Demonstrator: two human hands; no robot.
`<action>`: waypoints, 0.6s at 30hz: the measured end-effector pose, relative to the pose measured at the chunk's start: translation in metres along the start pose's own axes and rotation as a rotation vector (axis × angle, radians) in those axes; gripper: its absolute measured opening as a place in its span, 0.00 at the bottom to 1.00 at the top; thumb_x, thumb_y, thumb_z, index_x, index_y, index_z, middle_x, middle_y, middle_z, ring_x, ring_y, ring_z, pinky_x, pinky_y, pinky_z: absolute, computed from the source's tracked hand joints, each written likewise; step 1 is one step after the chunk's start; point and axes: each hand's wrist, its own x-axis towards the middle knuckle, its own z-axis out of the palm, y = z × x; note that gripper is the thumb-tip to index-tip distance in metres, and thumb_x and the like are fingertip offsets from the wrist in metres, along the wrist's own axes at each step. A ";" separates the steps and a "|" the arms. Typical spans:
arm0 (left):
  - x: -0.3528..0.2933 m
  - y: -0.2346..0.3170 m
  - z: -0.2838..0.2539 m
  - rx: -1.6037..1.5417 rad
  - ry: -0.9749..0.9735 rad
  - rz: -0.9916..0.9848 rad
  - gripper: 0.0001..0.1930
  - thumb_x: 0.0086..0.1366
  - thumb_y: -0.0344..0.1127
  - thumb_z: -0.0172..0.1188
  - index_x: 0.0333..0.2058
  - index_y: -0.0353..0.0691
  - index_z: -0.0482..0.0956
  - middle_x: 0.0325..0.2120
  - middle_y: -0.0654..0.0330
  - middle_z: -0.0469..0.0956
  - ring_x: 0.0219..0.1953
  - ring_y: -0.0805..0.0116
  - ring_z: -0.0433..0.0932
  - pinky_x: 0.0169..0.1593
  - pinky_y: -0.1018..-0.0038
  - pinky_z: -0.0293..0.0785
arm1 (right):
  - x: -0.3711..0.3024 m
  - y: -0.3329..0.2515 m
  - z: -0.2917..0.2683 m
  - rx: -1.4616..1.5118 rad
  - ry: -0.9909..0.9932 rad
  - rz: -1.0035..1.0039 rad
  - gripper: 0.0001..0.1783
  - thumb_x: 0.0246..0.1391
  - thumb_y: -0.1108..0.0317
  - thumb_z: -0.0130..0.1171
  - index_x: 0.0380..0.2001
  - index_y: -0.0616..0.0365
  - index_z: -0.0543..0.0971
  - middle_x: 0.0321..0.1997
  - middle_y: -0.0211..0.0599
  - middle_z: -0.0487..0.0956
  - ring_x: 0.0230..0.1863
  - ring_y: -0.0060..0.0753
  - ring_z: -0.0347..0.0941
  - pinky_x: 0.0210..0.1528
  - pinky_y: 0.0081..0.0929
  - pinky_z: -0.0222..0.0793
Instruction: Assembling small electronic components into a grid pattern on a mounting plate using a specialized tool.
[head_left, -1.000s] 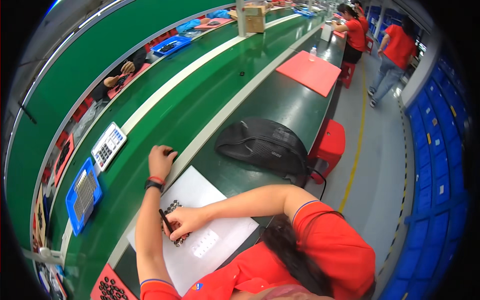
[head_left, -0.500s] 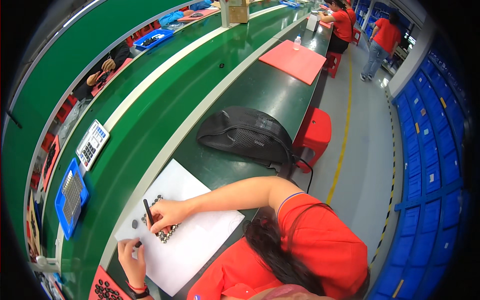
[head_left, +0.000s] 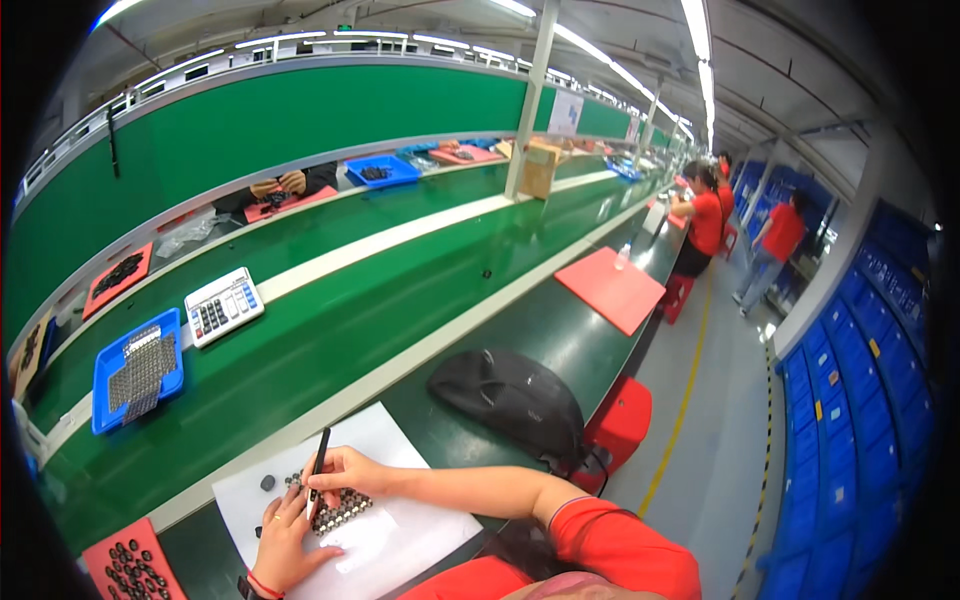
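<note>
My right hand (head_left: 352, 472) is closed on a slim black pen-like tool (head_left: 321, 455), which stands upright with its pale lower end pointing down among small round parts. These metallic and dark parts (head_left: 345, 512) sit in a tight cluster on a white sheet (head_left: 410, 550). My left hand (head_left: 285, 550) lies on the sheet at the cluster's left side, fingers stretched out and fingertips near the tool. A small dark grey lump (head_left: 267, 482) rests beyond it, and a little black piece (head_left: 259, 531) shows at its left edge.
A black mesh bag (head_left: 510, 400) lies beyond the sheet. Red mats (head_left: 612, 288) and a mat with black rings (head_left: 130, 565) are on the bench. Across the green belt stand a blue tray (head_left: 175, 380) and a calculator (head_left: 224, 306). A red stool (head_left: 622, 425) is at right; co-workers sit farther off.
The view has tilted up. My left hand has moved from the sheet's left edge to the cluster, its fingers now extended beside the tool. My right hand still grips the tool.
</note>
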 end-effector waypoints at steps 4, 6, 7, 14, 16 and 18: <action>-0.004 0.004 0.005 -0.007 0.036 -0.033 0.44 0.39 0.52 0.71 0.54 0.38 0.67 0.53 0.49 0.68 0.59 0.51 0.62 0.59 0.52 0.53 | -0.002 0.000 0.002 0.089 0.007 0.016 0.11 0.56 0.64 0.57 0.36 0.61 0.74 0.25 0.35 0.76 0.20 0.22 0.72 0.22 0.18 0.68; -0.004 0.005 0.009 -0.009 0.052 -0.049 0.44 0.38 0.51 0.72 0.54 0.37 0.68 0.52 0.49 0.69 0.59 0.52 0.63 0.59 0.52 0.53 | -0.001 -0.002 0.002 0.104 0.003 0.028 0.11 0.56 0.64 0.57 0.37 0.61 0.74 0.25 0.35 0.76 0.20 0.22 0.72 0.22 0.18 0.68; -0.003 0.005 0.010 -0.017 0.078 -0.065 0.42 0.39 0.52 0.71 0.52 0.36 0.70 0.50 0.50 0.70 0.58 0.52 0.64 0.59 0.52 0.53 | 0.000 -0.002 0.002 0.127 0.003 0.033 0.11 0.56 0.64 0.57 0.37 0.61 0.74 0.25 0.35 0.76 0.20 0.22 0.72 0.22 0.18 0.68; 0.014 0.013 0.011 -0.039 0.111 -0.118 0.37 0.37 0.49 0.72 0.46 0.35 0.73 0.45 0.52 0.73 0.56 0.54 0.66 0.59 0.55 0.53 | -0.001 -0.011 -0.003 0.136 0.022 0.030 0.11 0.56 0.66 0.57 0.37 0.62 0.74 0.29 0.37 0.78 0.20 0.21 0.72 0.23 0.18 0.69; 0.010 0.013 0.013 -0.058 0.155 -0.139 0.33 0.37 0.46 0.72 0.43 0.35 0.75 0.45 0.53 0.74 0.56 0.54 0.66 0.59 0.57 0.52 | -0.002 -0.011 -0.002 0.084 0.029 0.012 0.11 0.55 0.66 0.57 0.37 0.64 0.75 0.28 0.39 0.78 0.19 0.21 0.72 0.22 0.17 0.69; 0.010 0.012 0.013 -0.054 0.147 -0.135 0.33 0.37 0.45 0.72 0.43 0.35 0.75 0.45 0.54 0.74 0.55 0.54 0.66 0.59 0.57 0.53 | -0.005 -0.014 -0.002 0.058 0.042 0.005 0.11 0.55 0.67 0.58 0.37 0.64 0.75 0.28 0.39 0.78 0.19 0.21 0.72 0.22 0.17 0.69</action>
